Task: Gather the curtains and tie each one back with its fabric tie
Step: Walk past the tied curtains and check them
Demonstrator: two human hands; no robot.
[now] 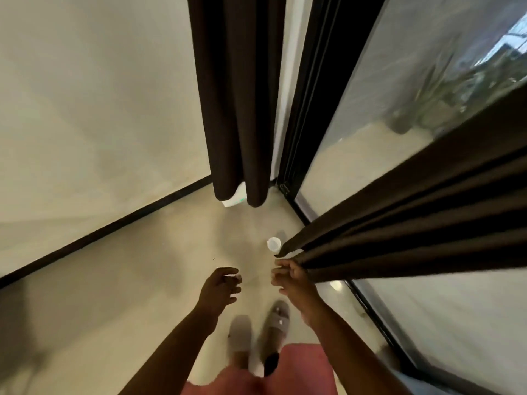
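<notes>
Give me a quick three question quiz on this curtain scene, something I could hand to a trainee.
1. True or false: the right hand holds the edge of the near curtain.
2. What does the left hand hold? A) a fabric tie B) the far curtain C) nothing clearly visible
3. What small white thing stands on the floor beside the near curtain's edge?

Key
1. True; its fingers curl on the fabric's edge.
2. C; it hovers with loosely curled fingers.
3. A small white cup. The far curtain hangs in the corner.

Both bare forearms reach forward and down, the left hand point(221, 286) loosely curled and holding nothing, the right hand point(291, 276) with fingers bent.
</notes>
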